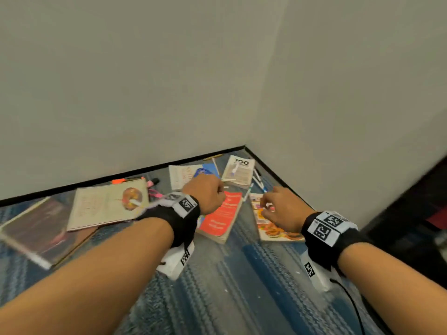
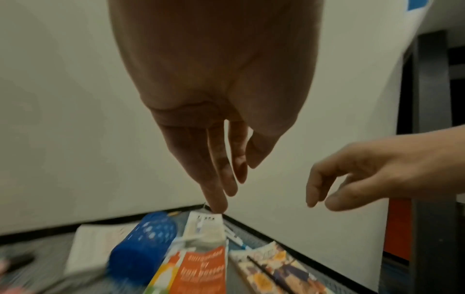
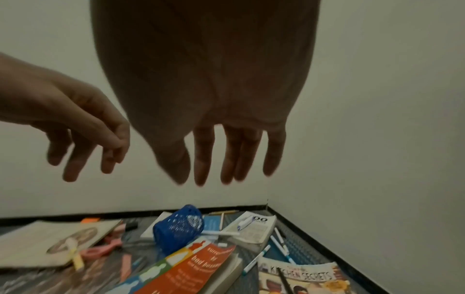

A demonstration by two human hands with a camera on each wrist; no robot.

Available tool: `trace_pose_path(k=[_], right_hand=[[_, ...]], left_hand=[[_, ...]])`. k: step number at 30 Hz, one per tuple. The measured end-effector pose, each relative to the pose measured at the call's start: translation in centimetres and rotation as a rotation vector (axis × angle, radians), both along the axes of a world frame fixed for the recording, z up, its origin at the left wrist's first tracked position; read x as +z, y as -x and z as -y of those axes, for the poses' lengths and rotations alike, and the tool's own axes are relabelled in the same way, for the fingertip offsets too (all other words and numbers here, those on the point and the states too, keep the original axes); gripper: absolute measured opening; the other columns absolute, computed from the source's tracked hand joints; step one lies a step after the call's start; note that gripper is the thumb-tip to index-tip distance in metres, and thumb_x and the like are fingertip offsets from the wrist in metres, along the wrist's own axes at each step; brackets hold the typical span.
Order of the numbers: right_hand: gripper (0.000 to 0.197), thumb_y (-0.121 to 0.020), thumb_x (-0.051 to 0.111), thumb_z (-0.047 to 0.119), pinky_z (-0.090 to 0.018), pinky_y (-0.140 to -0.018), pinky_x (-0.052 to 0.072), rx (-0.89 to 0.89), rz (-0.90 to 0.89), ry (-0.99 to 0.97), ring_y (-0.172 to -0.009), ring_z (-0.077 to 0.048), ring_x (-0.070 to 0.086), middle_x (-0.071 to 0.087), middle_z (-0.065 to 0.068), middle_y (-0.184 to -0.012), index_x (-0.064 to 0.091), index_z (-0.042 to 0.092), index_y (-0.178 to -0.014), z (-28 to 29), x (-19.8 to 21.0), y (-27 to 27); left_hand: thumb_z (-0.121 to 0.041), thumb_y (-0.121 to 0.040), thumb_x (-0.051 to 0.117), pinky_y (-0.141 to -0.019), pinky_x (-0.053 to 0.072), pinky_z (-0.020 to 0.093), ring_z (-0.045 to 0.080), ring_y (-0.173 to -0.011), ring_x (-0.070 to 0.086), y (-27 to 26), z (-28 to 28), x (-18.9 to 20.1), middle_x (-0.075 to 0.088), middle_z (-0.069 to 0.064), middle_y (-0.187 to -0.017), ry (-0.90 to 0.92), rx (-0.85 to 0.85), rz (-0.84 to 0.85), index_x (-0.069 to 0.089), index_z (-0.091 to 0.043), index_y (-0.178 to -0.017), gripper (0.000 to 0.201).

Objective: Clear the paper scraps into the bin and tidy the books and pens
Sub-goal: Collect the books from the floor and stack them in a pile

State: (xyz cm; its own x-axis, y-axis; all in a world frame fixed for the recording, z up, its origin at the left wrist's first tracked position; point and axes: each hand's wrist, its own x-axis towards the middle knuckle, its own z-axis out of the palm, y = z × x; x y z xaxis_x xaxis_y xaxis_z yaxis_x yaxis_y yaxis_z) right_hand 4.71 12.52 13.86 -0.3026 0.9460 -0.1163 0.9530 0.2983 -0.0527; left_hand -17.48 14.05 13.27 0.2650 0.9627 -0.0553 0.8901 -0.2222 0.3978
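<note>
Reaching down toward the corner of the carpeted floor, both hands hang above the clutter with nothing in them: the left hand with loose, downward-pointing fingers, the right hand relaxed and slightly curled. Neither touches anything.

Books lie scattered at the centre of the head view: an orange paperback between the hands, a cookbook under the right hand, a pale book marked "100" toward the corner, a cream book and a dark one at centre left. Pens lie loose beside the "100" book, and pink markers near the cream book. A blue mesh pot lies tipped over. No bin or paper scraps are clearly in view.

Judging by this, tidying has barely begun. The next move calls for lowering a hand onto one item, probably a pen or the orange paperback, and pinching it cleanly off the carpet.
</note>
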Motion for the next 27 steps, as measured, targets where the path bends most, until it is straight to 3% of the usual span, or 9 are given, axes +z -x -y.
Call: trace_pose_path(k=[4, 11, 14, 16, 20, 23, 27], right_hand=[[0.027, -0.092, 0.053, 0.035, -0.034, -0.089, 0.049, 0.019, 0.251, 0.312, -0.104, -0.023, 0.06, 0.063, -0.004, -0.116, 0.06, 0.019, -0.112, -0.2, -1.5, 6.5], [0.031, -0.093, 0.053, 0.035, -0.028, -0.086, 0.044, 0.028, 0.455, 0.399, -0.109, -0.024, 0.059, 0.064, -0.005, -0.12, 0.059, 0.017, -0.118, -1.2, -0.6, 14.3], [0.03, -0.094, 0.052, 0.037, -0.03, -0.086, 0.046, 0.101, 0.376, 0.319, -0.106, -0.023, 0.059, 0.064, -0.004, -0.118, 0.058, 0.019, -0.117, -4.2, -1.9, 17.6], [0.028, -0.094, 0.05, 0.037, -0.031, -0.085, 0.048, 0.159, 0.329, 0.282, -0.103, -0.023, 0.06, 0.064, -0.002, -0.115, 0.058, 0.021, -0.116, -5.4, -3.4, 20.0], [0.031, -0.095, 0.05, 0.036, -0.032, -0.086, 0.047, 0.284, 0.369, 0.433, -0.104, -0.025, 0.06, 0.064, -0.007, -0.116, 0.059, 0.016, -0.117, -6.9, -8.0, 25.1], [0.028, -0.093, 0.051, 0.036, -0.034, -0.084, 0.048, 0.317, 0.278, 0.428, -0.101, -0.026, 0.06, 0.064, -0.008, -0.112, 0.059, 0.016, -0.111, -8.7, -11.5, 27.8], [0.025, -0.091, 0.051, 0.039, -0.034, -0.085, 0.047, 0.279, 0.071, 0.381, -0.093, -0.02, 0.058, 0.062, -0.003, -0.107, 0.057, 0.02, -0.106, -10.7, -15.8, 30.0]], left_hand=[[-0.028, -0.087, 0.053, -0.073, 0.047, 0.033, 0.033, -0.096, 0.063, 5.2, 0.8, -4.9, 0.066, 0.013, -0.107, 0.164, 0.045, -0.029, 0.065, -0.011, -0.1, 0.024], [-0.024, -0.093, 0.052, -0.081, 0.047, 0.035, 0.031, -0.106, 0.06, 13.3, 3.4, -8.6, 0.062, 0.012, -0.117, 0.38, 0.158, -0.012, 0.059, -0.006, -0.114, 0.029], [-0.018, -0.097, 0.045, -0.072, 0.044, 0.033, 0.03, -0.097, 0.061, 17.1, 2.3, -9.8, 0.063, 0.013, -0.111, 0.416, 0.226, 0.002, 0.059, -0.005, -0.112, 0.024], [-0.019, -0.097, 0.046, -0.073, 0.044, 0.032, 0.03, -0.097, 0.061, 19.6, 2.0, -10.6, 0.062, 0.014, -0.109, 0.419, 0.282, -0.018, 0.059, -0.004, -0.111, 0.024], [-0.031, -0.095, 0.048, -0.088, 0.045, 0.036, 0.031, -0.116, 0.053, 24.8, 1.9, -12.7, 0.051, 0.015, -0.13, 0.435, 0.533, 0.014, 0.046, -0.007, -0.126, 0.039], [-0.032, -0.095, 0.049, -0.101, 0.04, 0.038, 0.034, -0.126, 0.045, 27.1, 0.8, -14.2, 0.041, 0.018, -0.138, 0.427, 0.755, 0.041, 0.036, -0.006, -0.135, 0.049], [-0.035, -0.085, 0.059, -0.089, 0.048, 0.036, 0.036, -0.115, 0.054, 28.9, -1.6, -16.8, 0.051, 0.02, -0.132, 0.412, 1.014, 0.279, 0.042, -0.001, -0.13, 0.059]])
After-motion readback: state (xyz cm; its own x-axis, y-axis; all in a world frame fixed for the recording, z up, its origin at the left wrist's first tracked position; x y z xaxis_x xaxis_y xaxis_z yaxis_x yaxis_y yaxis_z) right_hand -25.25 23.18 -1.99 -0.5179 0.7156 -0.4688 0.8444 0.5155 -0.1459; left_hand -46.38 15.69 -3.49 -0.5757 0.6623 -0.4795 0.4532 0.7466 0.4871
